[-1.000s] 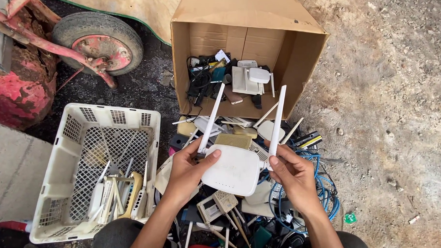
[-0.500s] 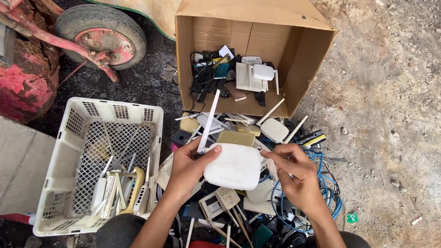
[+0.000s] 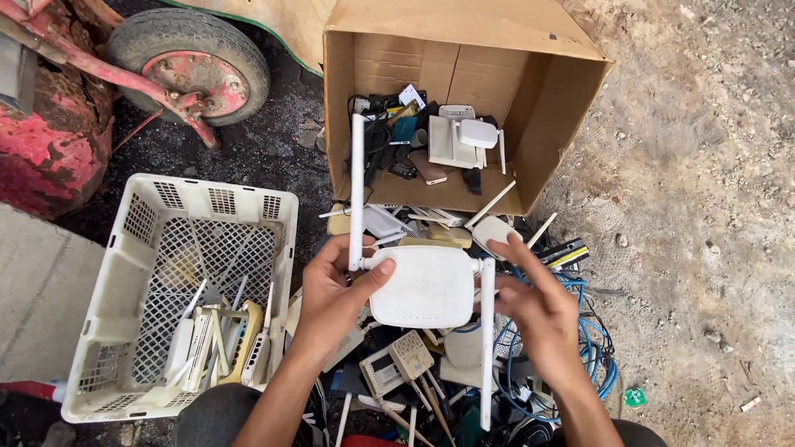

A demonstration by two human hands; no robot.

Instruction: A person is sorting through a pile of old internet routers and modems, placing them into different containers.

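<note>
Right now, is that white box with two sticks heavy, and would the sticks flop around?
Probably light: the left hand carries the white router mostly alone, thumb on top. The antennas look stiff but hinged; one points up, the other hangs down. Its smooth plastic shell could be a bit slippery.

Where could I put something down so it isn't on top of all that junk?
Bare spots: the gravel ground right of the cardboard box, and the crate's far half. Crowded: the pile under the hands and the box floor.

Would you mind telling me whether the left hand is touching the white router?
Touching. The head view shows the left hand gripping the white router at its left edge, thumb pressed on its top face.
</note>
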